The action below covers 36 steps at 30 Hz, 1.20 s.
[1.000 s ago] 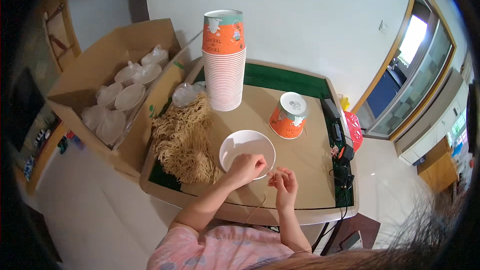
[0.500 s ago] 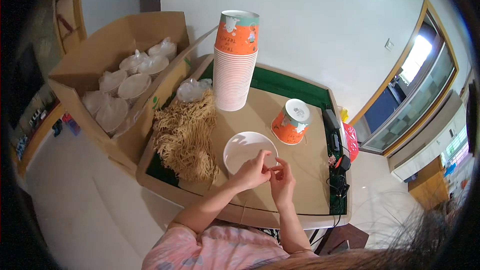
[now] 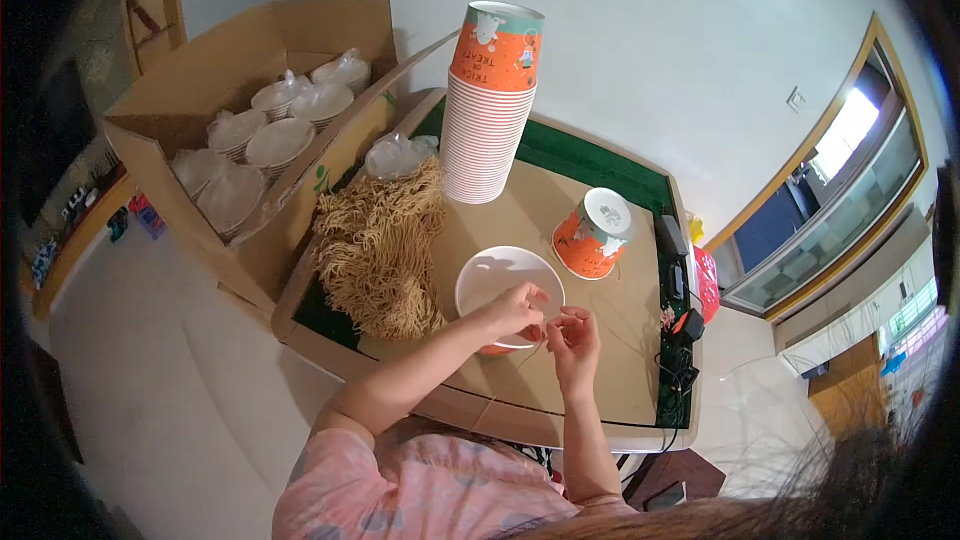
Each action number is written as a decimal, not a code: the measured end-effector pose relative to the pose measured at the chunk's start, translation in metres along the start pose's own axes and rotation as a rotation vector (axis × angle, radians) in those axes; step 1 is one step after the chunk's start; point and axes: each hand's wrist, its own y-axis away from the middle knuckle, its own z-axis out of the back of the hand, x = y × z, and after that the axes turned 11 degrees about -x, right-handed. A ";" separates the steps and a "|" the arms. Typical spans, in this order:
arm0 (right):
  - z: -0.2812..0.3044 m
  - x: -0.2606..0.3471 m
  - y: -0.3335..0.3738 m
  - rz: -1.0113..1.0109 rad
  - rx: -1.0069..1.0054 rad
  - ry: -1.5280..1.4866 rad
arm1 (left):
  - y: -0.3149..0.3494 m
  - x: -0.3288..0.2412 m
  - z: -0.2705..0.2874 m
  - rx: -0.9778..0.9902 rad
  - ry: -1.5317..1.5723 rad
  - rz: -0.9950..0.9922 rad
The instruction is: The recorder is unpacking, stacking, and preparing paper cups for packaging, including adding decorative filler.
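Observation:
My left hand [image 3: 515,312] is over the near right rim of an upright paper bucket [image 3: 482,285], white inside with orange outside. Close beside it, my right hand [image 3: 574,348] is raised with its fingertips pinched. Between the two sets of fingertips runs a thin tan string [image 3: 528,354], part of it trailing down toward the table's near edge; its exact path in the fingers is too fine to follow. Left of the bucket lies a thick bundle of the same tan strings [image 3: 380,255]. An upside-down orange paper bucket [image 3: 590,240] stands to the right, a string near its base.
A tall stack of upside-down paper buckets [image 3: 488,130] rises at the back of the cardboard-topped table [image 3: 620,360]. At left, an open carton [image 3: 150,135] holds several bagged bucket stacks. Crumpled clear plastic [image 3: 398,155] lies behind the strings. Black cables and adapters [image 3: 680,340] line the right edge.
The view has shifted slightly. My hands have drawn a little apart at the fingertips, still near the bucket's rim, and more of the string shows below them.

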 end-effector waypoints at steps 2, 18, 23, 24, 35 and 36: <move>-0.001 0.001 0.000 -0.028 -0.031 -0.029 | -0.003 -0.003 0.005 0.065 0.150 0.121; 0.012 0.003 -0.006 -0.006 -0.050 0.078 | 0.001 0.003 -0.001 -0.006 -0.506 -0.306; 0.016 0.008 -0.010 0.092 0.031 0.268 | 0.007 -0.009 -0.005 0.026 -0.643 -0.324; 0.017 0.006 -0.010 0.167 0.012 0.312 | 0.004 -0.005 -0.004 0.014 -0.577 -0.323; 0.000 0.009 0.026 0.356 -0.033 0.398 | -0.014 -0.014 0.001 0.115 -0.465 0.251; 0.000 0.006 0.027 0.393 -0.053 0.404 | -0.013 -0.015 0.002 0.162 -0.442 0.280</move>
